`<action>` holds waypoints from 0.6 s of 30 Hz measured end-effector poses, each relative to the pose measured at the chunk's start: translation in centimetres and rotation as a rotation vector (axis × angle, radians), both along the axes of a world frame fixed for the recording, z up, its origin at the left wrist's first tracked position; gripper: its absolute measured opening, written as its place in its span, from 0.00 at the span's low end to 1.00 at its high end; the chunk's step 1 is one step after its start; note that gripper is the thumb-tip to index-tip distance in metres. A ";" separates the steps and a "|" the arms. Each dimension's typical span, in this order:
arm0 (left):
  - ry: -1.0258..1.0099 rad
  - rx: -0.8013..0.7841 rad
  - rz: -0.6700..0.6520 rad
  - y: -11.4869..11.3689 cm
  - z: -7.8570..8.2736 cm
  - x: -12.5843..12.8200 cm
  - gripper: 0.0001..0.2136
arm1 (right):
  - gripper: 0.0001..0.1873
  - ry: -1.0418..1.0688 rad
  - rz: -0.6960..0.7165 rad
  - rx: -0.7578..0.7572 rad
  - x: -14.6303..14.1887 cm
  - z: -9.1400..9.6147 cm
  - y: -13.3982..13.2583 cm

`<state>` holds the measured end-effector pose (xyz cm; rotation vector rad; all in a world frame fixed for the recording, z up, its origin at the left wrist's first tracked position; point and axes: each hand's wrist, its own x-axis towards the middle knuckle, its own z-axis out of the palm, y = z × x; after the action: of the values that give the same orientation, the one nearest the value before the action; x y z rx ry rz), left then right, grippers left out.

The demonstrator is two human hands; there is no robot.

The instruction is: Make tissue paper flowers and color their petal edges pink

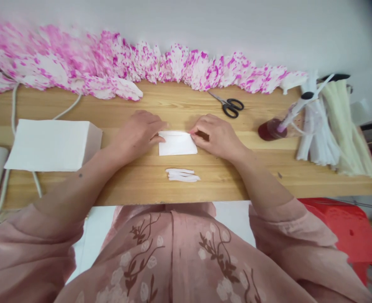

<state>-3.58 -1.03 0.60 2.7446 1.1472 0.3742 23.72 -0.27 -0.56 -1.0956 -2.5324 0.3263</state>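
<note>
A small white sheet of tissue paper (177, 145) lies on the wooden table (204, 185) in front of me, its far edge folded over. My left hand (140, 132) presses on the sheet's left end with fingers closed on the fold. My right hand (215, 134) pinches the fold at the right end. A few folded white paper strips (182, 175) lie just nearer to me than the sheet.
A thick stack of white paper (51, 144) sits at the left. Pink-and-white paper flowers (135, 65) line the back wall. Black-handled scissors (230, 105) lie behind my right hand. A dark red bottle (272, 128) and bundles of pale sticks (340, 126) are at the right.
</note>
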 end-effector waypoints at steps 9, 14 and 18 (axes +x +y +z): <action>-0.027 -0.007 -0.048 0.1 0.2 0.0 0.13 | 0.07 0.025 0.008 -0.042 0.1 0.1 0.1; -0.036 -0.052 -0.011 0.1 0.1 -0.1 0.11 | 0.07 0.030 0.004 -0.057 0.1 0.2 0.1; -0.050 -0.071 -0.004 0.2 0.1 -0.1 0.12 | 0.07 0.033 0.003 -0.060 0.1 0.2 0.1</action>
<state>-3.69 -0.82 0.69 2.6605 1.1204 0.3912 23.79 -0.20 -0.33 -1.0989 -2.5107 0.4207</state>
